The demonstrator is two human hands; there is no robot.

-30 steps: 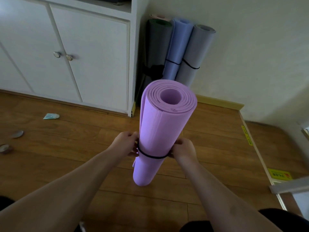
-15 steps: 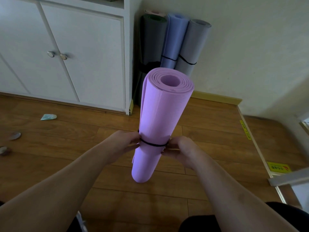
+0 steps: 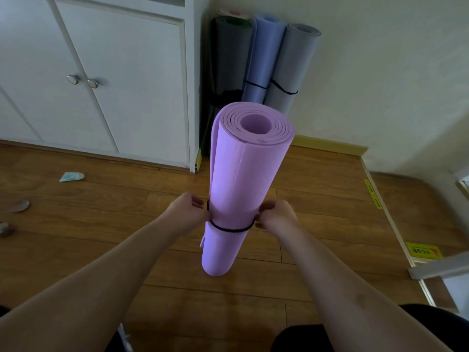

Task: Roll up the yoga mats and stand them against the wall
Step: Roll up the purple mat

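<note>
A rolled purple yoga mat [image 3: 243, 179] stands upright on the wooden floor in front of me, its open spiral end facing up. A thin black elastic band [image 3: 228, 229] circles it below the middle. My left hand [image 3: 189, 210] pinches the band at the mat's left side and my right hand [image 3: 275, 215] pinches it at the right side. In the corner behind, a dark grey mat [image 3: 228, 62], a blue mat [image 3: 264, 57] and a light grey mat [image 3: 291, 69] lean against the wall, each rolled and banded.
A white cabinet [image 3: 121, 80] with two knobs fills the left back. A teal scrap [image 3: 71, 177] and small objects [image 3: 19, 206] lie on the floor at left. A floor edge strip with yellow stickers [image 3: 423, 252] runs along the right.
Both hands have slid the black band a little lower on the purple mat. The view has shifted slightly; the mat stays upright in the same spot.
</note>
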